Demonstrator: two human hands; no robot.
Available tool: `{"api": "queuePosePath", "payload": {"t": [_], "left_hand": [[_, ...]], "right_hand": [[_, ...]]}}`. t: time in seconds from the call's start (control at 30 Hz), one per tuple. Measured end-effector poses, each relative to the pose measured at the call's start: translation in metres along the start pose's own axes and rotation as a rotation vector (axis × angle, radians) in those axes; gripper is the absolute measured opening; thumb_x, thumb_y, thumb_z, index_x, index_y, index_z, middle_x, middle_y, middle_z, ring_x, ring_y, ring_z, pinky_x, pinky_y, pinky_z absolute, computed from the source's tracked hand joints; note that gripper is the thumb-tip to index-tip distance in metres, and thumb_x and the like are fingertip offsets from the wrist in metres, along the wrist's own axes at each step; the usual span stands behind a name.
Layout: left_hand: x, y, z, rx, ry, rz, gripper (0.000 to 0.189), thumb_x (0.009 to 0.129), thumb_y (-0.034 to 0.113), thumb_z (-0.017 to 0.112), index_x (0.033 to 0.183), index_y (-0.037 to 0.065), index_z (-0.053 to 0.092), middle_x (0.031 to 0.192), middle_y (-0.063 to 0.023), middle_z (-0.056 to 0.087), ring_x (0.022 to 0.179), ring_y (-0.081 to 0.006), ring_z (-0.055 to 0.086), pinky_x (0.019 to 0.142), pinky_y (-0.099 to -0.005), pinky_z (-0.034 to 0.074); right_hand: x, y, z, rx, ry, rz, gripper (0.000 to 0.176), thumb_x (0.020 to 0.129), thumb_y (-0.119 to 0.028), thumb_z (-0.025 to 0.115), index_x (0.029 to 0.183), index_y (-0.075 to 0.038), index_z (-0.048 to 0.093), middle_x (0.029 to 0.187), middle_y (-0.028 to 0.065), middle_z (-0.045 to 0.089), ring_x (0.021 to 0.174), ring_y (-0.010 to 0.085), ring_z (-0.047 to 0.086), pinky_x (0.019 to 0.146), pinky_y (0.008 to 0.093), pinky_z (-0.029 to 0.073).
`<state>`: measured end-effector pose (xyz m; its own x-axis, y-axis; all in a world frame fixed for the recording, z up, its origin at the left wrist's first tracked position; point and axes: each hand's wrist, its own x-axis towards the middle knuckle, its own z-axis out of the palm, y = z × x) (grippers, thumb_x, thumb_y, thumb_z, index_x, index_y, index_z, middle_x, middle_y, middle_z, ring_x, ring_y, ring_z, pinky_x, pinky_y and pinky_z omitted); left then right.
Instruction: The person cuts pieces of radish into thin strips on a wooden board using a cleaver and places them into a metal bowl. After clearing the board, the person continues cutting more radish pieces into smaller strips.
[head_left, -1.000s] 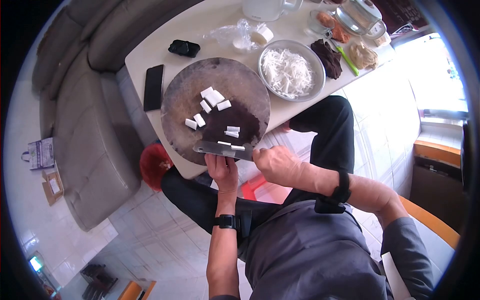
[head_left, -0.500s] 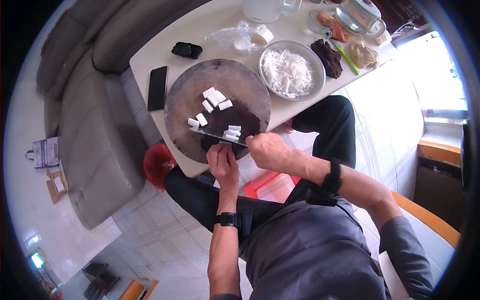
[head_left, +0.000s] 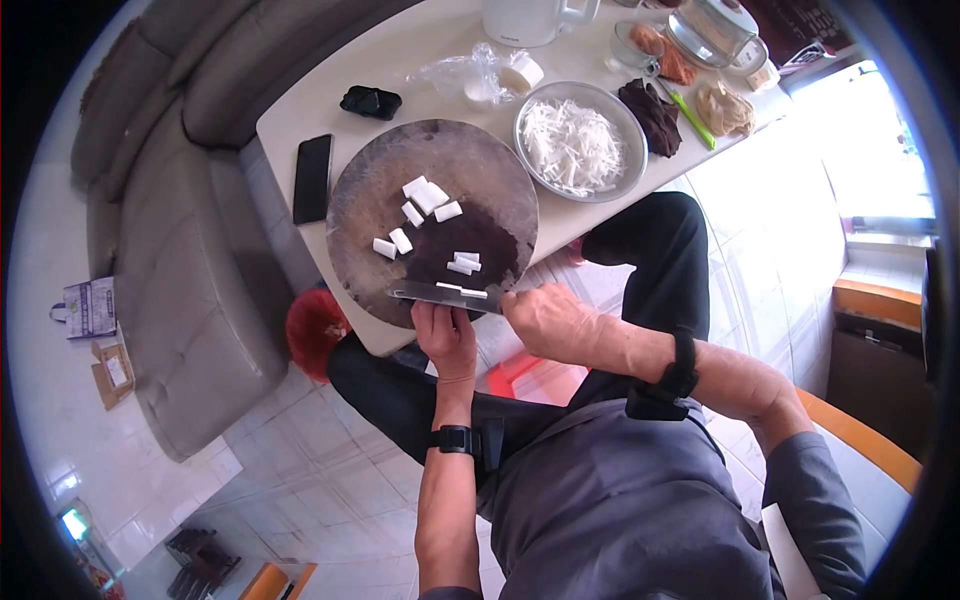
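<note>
this looks like a home, with a living or dining area. a long tufted sofa [head_left: 190, 290] in grey-brown runs close beside a pale table [head_left: 290, 110], over a floor [head_left: 310, 480] of glossy light tiles. on the table are everyday household things: a white jug [head_left: 525, 22], a glass pot [head_left: 710, 35], a dark phone [head_left: 312, 180] and a round chopping board [head_left: 400, 170]. bright daylight comes in through a window [head_left: 860, 140] at the right edge.
</note>
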<state>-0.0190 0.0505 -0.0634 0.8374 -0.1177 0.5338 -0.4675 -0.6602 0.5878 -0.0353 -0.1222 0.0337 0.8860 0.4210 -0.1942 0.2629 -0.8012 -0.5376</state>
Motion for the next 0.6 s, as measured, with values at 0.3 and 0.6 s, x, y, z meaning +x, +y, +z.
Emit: {"api": "queuePosePath", "payload": {"t": [0.3,0.6], "left_hand": [[-0.001,-0.002,0.000,0.002,-0.009,-0.025,0.014,0.074,-0.003,0.062,0.087,-0.002,0.061,0.094,-0.0154,0.058,0.088,-0.0348,0.055,0.078,-0.0421,0.046],[0.003,0.000,-0.003,-0.020,0.002,0.014,0.012,0.073,-0.004,0.063,0.085,-0.001,0.061,0.094,-0.0137,0.059,0.087,-0.0315,0.056,0.076,-0.0398,0.047]], "right_hand": [[0.012,-0.003,0.004,0.007,-0.008,-0.008,0.014,0.066,-0.003,0.059,0.078,0.004,0.058,0.068,0.0206,0.063,0.066,0.0357,0.065,0.059,0.0428,0.052],[0.029,0.002,0.006,0.053,0.057,0.062,0.011,0.068,-0.002,0.056,0.077,0.004,0.059,0.073,0.0224,0.063,0.071,0.0372,0.064,0.062,0.0440,0.052]]}}
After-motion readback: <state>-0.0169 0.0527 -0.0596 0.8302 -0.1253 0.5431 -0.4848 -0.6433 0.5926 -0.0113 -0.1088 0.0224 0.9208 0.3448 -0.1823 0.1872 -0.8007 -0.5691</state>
